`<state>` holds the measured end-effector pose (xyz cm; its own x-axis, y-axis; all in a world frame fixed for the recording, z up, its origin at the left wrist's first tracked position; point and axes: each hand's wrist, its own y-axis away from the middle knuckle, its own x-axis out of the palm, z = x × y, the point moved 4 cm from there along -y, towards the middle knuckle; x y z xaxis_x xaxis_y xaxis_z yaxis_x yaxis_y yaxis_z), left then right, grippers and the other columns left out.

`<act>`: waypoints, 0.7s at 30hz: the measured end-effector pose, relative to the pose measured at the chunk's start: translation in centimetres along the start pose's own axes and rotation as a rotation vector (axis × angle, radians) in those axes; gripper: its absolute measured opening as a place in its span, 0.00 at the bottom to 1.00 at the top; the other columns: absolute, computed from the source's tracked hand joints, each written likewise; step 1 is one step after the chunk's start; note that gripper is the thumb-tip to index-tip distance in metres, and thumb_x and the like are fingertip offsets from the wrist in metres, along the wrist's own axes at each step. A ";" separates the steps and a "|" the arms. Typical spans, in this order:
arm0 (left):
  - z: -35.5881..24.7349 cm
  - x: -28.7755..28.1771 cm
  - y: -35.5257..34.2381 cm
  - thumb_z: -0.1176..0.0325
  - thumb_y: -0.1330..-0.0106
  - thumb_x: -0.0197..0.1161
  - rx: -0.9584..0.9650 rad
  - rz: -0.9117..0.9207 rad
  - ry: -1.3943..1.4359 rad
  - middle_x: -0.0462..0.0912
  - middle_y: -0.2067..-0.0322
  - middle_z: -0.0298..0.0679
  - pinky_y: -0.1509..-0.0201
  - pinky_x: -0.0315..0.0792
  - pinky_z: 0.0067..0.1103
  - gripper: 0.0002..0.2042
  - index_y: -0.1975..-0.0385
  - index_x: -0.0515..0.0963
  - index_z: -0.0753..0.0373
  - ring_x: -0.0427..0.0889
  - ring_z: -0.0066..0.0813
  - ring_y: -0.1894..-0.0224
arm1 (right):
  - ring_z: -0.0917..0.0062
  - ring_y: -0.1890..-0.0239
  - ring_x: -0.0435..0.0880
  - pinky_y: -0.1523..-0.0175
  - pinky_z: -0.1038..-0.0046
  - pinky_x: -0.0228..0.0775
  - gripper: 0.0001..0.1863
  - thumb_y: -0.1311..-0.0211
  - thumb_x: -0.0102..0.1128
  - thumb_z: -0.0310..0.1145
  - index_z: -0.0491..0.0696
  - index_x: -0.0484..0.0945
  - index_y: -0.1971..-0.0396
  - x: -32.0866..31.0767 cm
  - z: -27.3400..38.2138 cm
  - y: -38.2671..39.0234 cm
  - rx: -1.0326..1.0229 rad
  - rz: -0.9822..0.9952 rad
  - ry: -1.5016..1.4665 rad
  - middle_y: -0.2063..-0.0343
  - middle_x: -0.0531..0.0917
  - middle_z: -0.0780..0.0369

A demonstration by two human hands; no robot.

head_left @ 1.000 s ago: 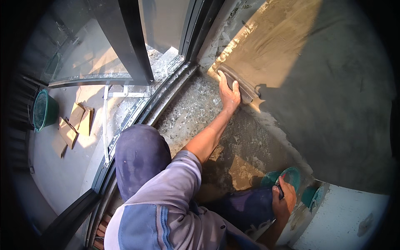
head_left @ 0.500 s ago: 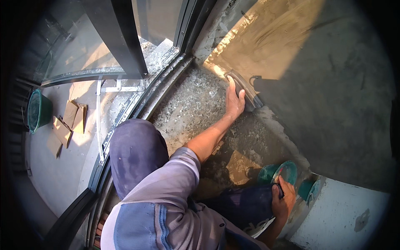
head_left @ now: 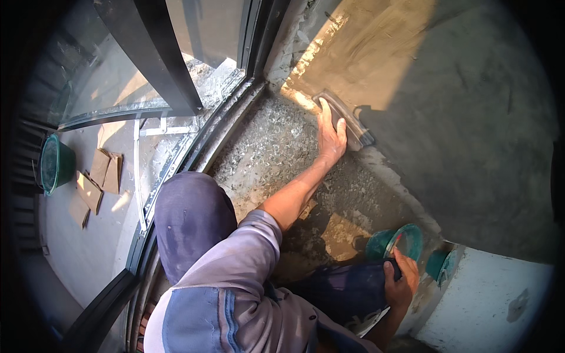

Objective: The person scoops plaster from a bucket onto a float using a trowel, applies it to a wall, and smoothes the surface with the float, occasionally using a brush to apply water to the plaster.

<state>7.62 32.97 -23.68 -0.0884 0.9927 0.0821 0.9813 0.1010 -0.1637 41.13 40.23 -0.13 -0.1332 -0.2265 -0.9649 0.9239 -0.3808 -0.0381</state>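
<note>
My left hand (head_left: pixel 332 139) reaches far forward, with its fingers and thumb pressed on a plastering float (head_left: pixel 344 120). The float lies against the lower edge of a grey plastered surface (head_left: pixel 459 141), partly in sunlight. My right hand (head_left: pixel 401 281) is curled beside my right knee (head_left: pixel 347 294), close to a green basin (head_left: pixel 410 238). A small red bit shows just past its fingertips and something dark sits by the thumb; what this hand holds is hard to make out.
Rough, gritty floor (head_left: pixel 265 147) lies below the plaster. To the left run a dark metal door track (head_left: pixel 220 123) and glass panels. Beyond stand a green bucket (head_left: pixel 57 163) and folded cardboard (head_left: pixel 91 191). A second green container (head_left: pixel 438 265) stands beside a white panel (head_left: pixel 482 300).
My left hand has slid the float slightly up the plastered surface, away from its lower edge. The whole view has shifted a little. My right hand stays by the knee.
</note>
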 end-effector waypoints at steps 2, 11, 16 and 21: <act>-1.6 2.7 5.6 0.66 0.29 0.57 -0.054 0.231 0.010 0.69 0.41 0.59 0.30 0.61 0.37 0.40 0.23 0.43 0.68 0.69 0.55 0.40 | 0.60 0.55 0.83 0.48 0.63 0.74 0.19 0.44 0.68 0.27 0.42 0.84 0.51 0.3 0.2 -0.2 -0.012 0.025 0.026 0.59 0.87 0.55; -1.2 -7.8 -8.0 0.69 0.29 0.56 -0.147 -0.494 0.082 0.67 0.34 0.63 0.27 0.59 0.35 0.34 0.26 0.51 0.72 0.69 0.54 0.34 | 0.59 0.53 0.83 0.43 0.63 0.71 0.18 0.40 0.66 0.31 0.41 0.84 0.51 0.0 0.4 0.1 0.046 0.053 0.046 0.59 0.86 0.53; -5.5 -2.5 -4.7 0.67 0.30 0.56 0.269 -0.262 -0.045 0.71 0.55 0.55 0.42 0.67 0.40 0.36 0.23 0.50 0.61 0.72 0.53 0.54 | 0.59 0.55 0.83 0.44 0.64 0.72 0.18 0.41 0.66 0.29 0.39 0.84 0.51 0.3 1.3 0.1 0.050 0.056 0.093 0.59 0.86 0.52; -14.1 1.2 4.3 0.70 0.32 0.62 0.248 0.217 0.148 0.74 0.57 0.49 0.49 0.72 0.35 0.38 0.24 0.52 0.63 0.76 0.42 0.57 | 0.57 0.57 0.82 0.48 0.61 0.74 0.19 0.48 0.67 0.21 0.42 0.84 0.53 -0.2 7.4 -4.6 -0.369 -0.127 0.022 0.60 0.84 0.55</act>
<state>14.16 33.63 -10.43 0.1611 0.9743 0.1575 0.9016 -0.0804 -0.4250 34.29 35.37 2.16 -0.2507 -0.1776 -0.9516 0.9680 -0.0559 -0.2446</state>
